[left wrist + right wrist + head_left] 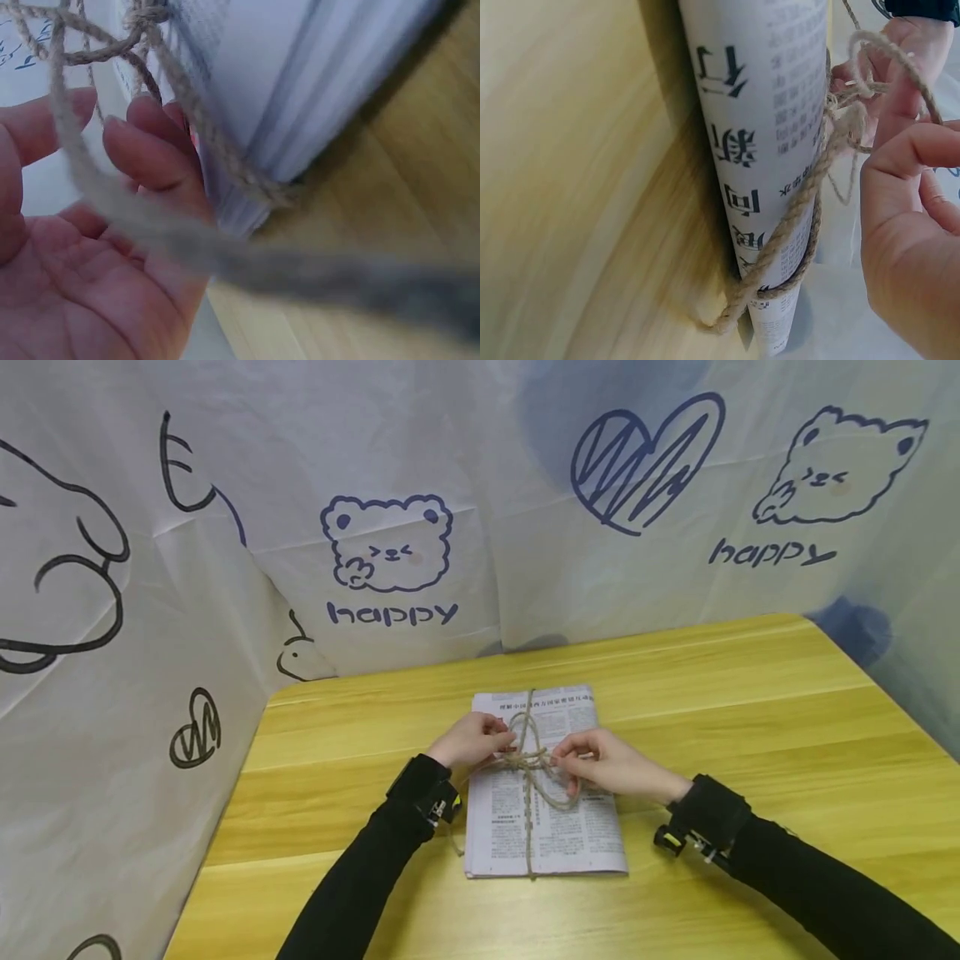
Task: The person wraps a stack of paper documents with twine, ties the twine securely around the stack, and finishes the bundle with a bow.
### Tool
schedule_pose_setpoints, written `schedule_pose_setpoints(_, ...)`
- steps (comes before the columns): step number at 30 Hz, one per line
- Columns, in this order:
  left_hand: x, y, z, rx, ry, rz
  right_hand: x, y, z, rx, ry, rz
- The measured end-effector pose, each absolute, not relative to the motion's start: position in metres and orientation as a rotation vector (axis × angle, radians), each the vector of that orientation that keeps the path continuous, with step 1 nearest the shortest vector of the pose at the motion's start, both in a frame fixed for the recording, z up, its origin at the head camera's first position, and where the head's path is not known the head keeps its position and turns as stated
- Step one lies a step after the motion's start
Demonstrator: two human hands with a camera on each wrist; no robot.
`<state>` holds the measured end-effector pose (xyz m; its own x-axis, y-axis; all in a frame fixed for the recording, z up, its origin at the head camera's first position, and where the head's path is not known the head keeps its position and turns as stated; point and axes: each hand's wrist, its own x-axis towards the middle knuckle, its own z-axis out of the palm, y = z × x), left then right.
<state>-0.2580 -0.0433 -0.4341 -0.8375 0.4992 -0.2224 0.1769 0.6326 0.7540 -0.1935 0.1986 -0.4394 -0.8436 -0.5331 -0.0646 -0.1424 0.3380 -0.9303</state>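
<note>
A folded bundle of newspapers [498, 839] lies on the table, bound crosswise with jute twine [528, 827]. The twine gathers in a knot with upright and side loops near the bundle's middle. My left hand [472, 742] is at the knot's left, fingertips bent at a loop; in the left wrist view a blurred strand crosses in front of the palm. From the right, my right hand [603, 762] pinches a strand between thumb and bent fingers, and a loop hangs below it. In the right wrist view that hand [911, 210] partly leaves the frame.
A yellow wood-grain table [720, 710] carries the bundle. White sheeting [510, 460] with drawn bears, hearts and lettering hangs behind and at both sides. Black wrist bands [712, 810] with small cameras sit on both wrists. A loose twine end trails left of the bundle.
</note>
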Motion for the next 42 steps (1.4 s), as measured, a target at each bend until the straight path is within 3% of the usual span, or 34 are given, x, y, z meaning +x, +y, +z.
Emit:
schedule_pose_setpoints(15,-0.259,-0.041,-0.434,0.59,2.424,1.155,-0.193,0.202,-0.437,-0.599,2.154,-1.588)
schedule_pose_setpoints(22,-0.254,-0.058,-0.425,0.546,2.199,1.561,-0.194,0.209,-0.436,-0.513,2.164,-1.608)
schedule_pose_setpoints(42,-0.242,-0.114,-0.434,0.488,2.404,1.554,-0.202,0.232,-0.432,-0.431,2.072,-1.613)
